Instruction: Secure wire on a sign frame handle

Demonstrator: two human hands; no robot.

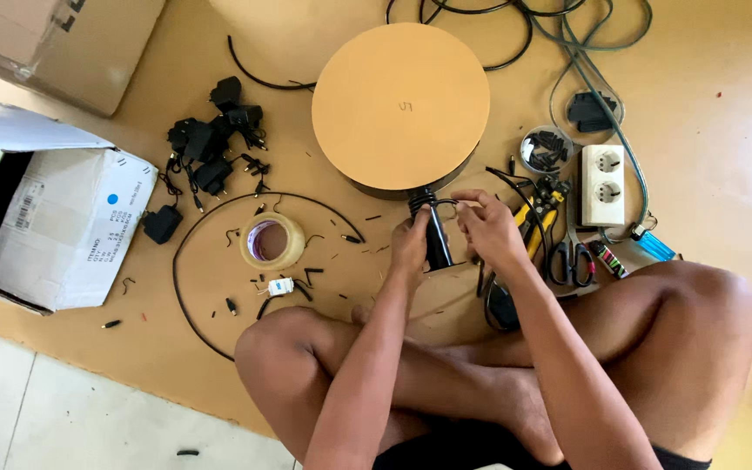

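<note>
Gripping black tube [436, 242], w/ hands [411, 244] [491, 228] hiding wire.

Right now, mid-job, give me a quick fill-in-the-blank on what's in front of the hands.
1. The left hand grips a black ____-shaped part standing upright.
2. The roll of tape lies to the ____ of both hands in the picture.
3. The white socket block has ____ round outlets.
4. The right hand pinches a thin wire just below the round ____-coloured disc.

Missing words: cylinder; left; two; tan
</note>
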